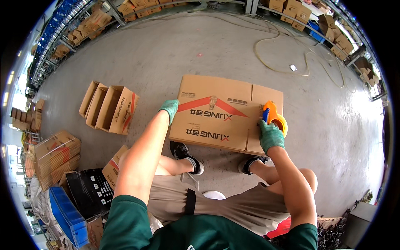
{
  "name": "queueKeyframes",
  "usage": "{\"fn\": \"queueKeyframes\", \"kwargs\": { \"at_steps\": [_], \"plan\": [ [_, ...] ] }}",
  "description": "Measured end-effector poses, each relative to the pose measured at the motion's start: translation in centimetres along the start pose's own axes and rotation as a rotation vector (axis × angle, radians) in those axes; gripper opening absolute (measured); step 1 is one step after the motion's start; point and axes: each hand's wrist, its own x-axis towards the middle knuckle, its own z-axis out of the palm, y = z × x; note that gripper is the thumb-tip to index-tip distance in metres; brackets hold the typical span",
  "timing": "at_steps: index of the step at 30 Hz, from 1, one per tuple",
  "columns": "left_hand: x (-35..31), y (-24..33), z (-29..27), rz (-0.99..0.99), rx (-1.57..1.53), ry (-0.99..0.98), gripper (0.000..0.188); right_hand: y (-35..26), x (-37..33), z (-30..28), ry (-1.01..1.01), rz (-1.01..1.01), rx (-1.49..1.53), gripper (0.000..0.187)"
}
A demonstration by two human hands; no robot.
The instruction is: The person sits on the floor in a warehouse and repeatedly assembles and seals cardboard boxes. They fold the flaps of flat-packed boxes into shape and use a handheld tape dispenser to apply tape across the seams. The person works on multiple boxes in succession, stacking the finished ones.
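A large brown cardboard box [208,125] with red stripes and dark print lies on the floor in front of my feet. At its left edge is my left hand [170,109] in a green glove, its fingers pressed against the side and partly hidden. My right hand [271,136], gloved too, is closed round an orange and blue tape dispenser [273,111] with a yellowish tape roll. The dispenser is over the right part of the box, near a seam that crosses the top. From this view I cannot tell whether the tape touches the cardboard.
Several open cartons [112,109] stand together at the left. Flattened cardboard [58,156] is stacked nearer, beside a blue bin [68,216] and a black box [89,192]. A hose [271,68] loops over the floor at the far right. Shelving with boxes [296,14] lines the back.
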Motion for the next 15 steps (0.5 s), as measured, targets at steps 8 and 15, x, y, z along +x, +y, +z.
{"fn": "queueKeyframes", "kwargs": {
  "at_steps": [8, 15],
  "plan": [
    [-3.0, 3.8, 0.4, 0.372, 0.130, 0.139, 0.037, 0.9, 0.0, 0.5, -0.052, -0.010, 0.058, 0.044],
    [-2.7, 5.7, -10.6, 0.635, -0.013, 0.105, 0.029, 1.3, 2.1, -2.5, 0.106, 0.544, 1.252, 0.055]
  ]
}}
